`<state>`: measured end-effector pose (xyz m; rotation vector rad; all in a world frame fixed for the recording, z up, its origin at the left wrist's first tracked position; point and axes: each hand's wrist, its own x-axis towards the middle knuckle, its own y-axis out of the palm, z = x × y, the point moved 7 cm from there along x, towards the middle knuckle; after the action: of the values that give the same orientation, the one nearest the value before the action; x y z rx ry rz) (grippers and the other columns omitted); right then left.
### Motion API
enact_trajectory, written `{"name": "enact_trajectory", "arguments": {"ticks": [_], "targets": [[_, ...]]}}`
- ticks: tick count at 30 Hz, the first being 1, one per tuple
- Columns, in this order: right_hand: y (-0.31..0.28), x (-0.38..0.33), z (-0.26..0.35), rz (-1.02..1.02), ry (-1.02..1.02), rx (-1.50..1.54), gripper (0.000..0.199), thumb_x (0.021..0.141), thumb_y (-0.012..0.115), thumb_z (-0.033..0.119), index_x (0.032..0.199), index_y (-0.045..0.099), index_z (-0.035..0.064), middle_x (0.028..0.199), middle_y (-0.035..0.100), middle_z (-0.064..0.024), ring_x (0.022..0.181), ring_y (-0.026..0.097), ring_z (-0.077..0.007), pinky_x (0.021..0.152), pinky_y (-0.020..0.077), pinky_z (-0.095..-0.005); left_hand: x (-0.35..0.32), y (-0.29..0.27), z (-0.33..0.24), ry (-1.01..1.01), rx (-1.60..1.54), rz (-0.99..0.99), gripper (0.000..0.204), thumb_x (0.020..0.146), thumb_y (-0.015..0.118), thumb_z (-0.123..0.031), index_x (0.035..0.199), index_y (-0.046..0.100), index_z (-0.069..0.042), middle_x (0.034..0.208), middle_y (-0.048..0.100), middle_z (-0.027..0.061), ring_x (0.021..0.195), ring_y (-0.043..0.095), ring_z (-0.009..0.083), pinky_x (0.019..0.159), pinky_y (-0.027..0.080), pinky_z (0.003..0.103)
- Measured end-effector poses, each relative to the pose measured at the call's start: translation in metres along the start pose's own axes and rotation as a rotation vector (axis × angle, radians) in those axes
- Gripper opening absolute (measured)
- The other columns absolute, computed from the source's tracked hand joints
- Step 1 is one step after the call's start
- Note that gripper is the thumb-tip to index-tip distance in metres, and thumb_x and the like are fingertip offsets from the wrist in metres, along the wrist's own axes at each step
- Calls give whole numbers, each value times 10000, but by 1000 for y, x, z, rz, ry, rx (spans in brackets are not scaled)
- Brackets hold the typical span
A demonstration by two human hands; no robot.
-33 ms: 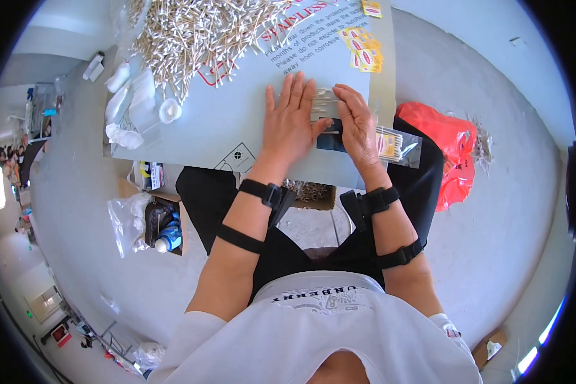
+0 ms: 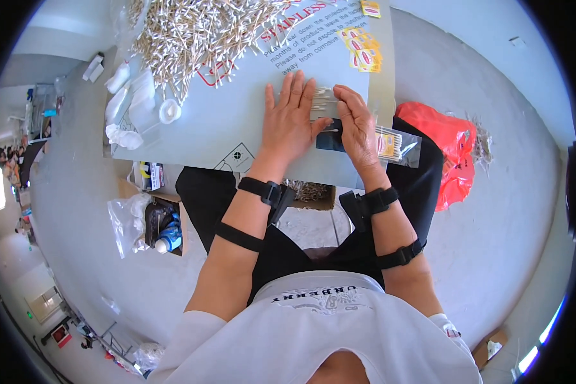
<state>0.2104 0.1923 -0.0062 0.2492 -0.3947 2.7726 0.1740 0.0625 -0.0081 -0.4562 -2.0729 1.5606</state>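
A few white-tipped cotton swabs (image 2: 320,100) lie side by side on the sheet-covered table (image 2: 217,121), between my two hands. My left hand (image 2: 289,118) rests palm down with its fingers stretched out, the thumb reaching right under the swabs. My right hand (image 2: 357,121) stands on its edge at their right ends, loosely cupped with the fingers bent; its palm side is hidden. Beneath the left thumb and beside the right wrist is a dark flat piece (image 2: 329,141). Right of that wrist lies a clear packet of cotton swabs (image 2: 390,144) with a yellow card, at the table edge.
A large heap of loose cotton swabs (image 2: 185,45) covers the far left. Yellow cards (image 2: 363,51) lie far right. White plastic wraps (image 2: 141,96) and a small round white container (image 2: 169,111) are at left. A red bag (image 2: 438,150) sits right of the table; a cardboard box (image 2: 320,197) stands below its edge.
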Motion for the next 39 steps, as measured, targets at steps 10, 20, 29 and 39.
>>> {"name": "enact_trajectory", "arguments": {"ticks": [10, 20, 29, 39], "targets": [[2, -24, -6, -235, 85, 256, 314, 1011, 438, 152, 1251, 541, -22, 1395, 472, -166, 1289, 441, -269, 1072, 338, -341, -20, 0, -8, -56, -210, -20, 698, 926, 540, -410, 1441, 319, 6, 1514, 258, 224, 1426, 211, 353, 1154, 162, 498], [9, -19, -21, -277, 131, 387, 355, 1016, 447, 191, 1274, 527, -39, 1395, 479, -171, 1303, 435, -250, 1084, 325, -338, -12, 6, 3, -289, -1175, -391, 589, 1025, 384, -359, 1445, 286, 42, 1506, 296, 203, 1416, 250, 302, 1158, 190, 398], [12, -9, -22, -259, 131, 391, 370, 1013, 465, 217, 1249, 548, -55, 1313, 549, -167, 1213, 511, -234, 1052, 364, -325, -14, 21, 14, -362, -1622, -482, 598, 1013, 438, -358, 1409, 328, 76, 1462, 333, 218, 1381, 306, 287, 1157, 220, 405], [-19, -10, -8, 213, 89, 65, 429, 885, 521, -63, 1309, 520, 3, 1304, 547, -88, 1220, 504, -179, 1031, 414, -301, -26, -14, -17, 110, -270, 18, 718, 877, 617, -352, 1461, 319, -59, 1535, 281, 137, 1433, 228, 301, 1173, 141, 452]]}}
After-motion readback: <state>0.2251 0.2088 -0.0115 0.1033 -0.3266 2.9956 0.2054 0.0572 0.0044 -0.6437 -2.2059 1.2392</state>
